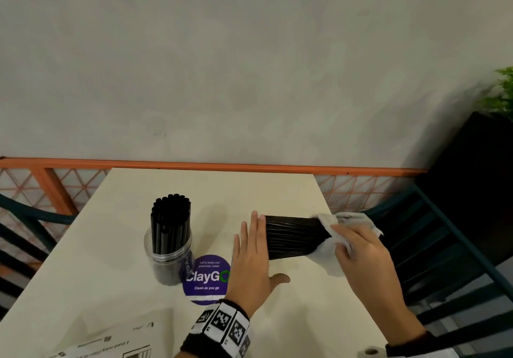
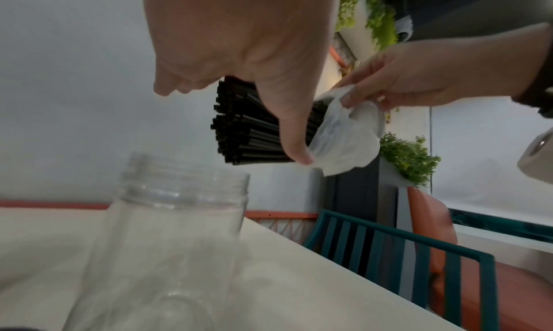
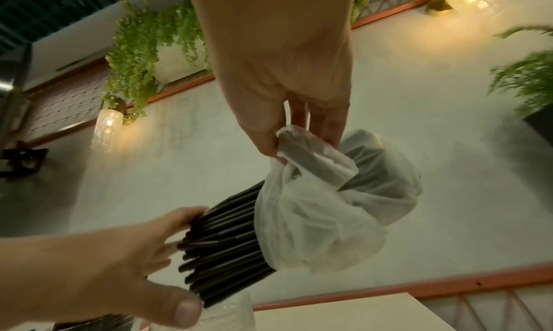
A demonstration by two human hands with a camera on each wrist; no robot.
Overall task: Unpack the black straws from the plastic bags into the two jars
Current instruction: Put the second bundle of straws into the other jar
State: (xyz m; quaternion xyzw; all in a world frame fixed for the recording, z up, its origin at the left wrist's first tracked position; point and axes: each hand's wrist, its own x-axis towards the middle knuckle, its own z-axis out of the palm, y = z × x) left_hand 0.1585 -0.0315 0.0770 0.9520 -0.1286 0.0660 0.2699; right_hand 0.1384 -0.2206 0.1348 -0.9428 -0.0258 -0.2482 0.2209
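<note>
A clear jar (image 1: 169, 249) packed with upright black straws stands left of centre on the cream table (image 1: 125, 288). A second, empty clear jar (image 2: 173, 229) sits just beneath my left hand; the head view hides it. A bundle of black straws (image 1: 294, 236) lies level in the air, its right end still inside a white plastic bag (image 1: 327, 257). My left hand (image 1: 249, 243) is flat, its straight fingers against the bundle's bare left end. My right hand (image 1: 344, 241) pinches the bunched bag (image 3: 329, 194) at the other end.
A round purple "ClayGo" sticker (image 1: 206, 278) lies beside the full jar. Printed paper (image 1: 105, 343) covers the table's near left corner. A teal slatted chair (image 1: 444, 246) stands to the right, with an orange rail (image 1: 222, 166) and wall behind.
</note>
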